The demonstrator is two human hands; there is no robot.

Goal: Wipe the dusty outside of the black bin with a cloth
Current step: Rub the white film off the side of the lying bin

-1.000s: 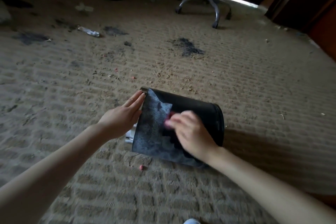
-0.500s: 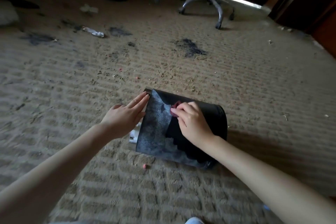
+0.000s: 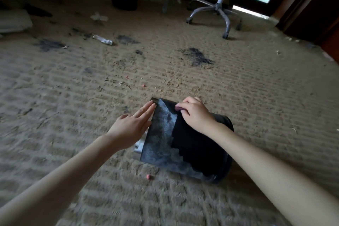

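**A:** Where is the black bin?

**B:** The black bin lies on its side on the carpeted floor, just below the middle of the view, towards 5 o'clock. Its long axis runs roughly from 9 o'clock, where the open mouth is, to 3 o'clock, where the base is.

**A:** What are the hands doing?

**B:** The left hand is flat, fingers straight and together, pressed against the rim at the mouth. The right hand rests on the bin's upper edge. Its grip is curled, pinching a small pinkish cloth against the surface.

**A:** How much looks clean?

**B:** The part towards the base is plain black. A grey dusty band covers the mouth end, with a jagged border between the two.

**A:** Where would the next stroke go?

**B:** As I judge it, the dust lies from the grip towards 7 o'clock, down the bin's side and leftwards to the rim. The right hand has the cloth, so it would pull across the long axis towards the person, with the left hand stopping the bin from rolling.
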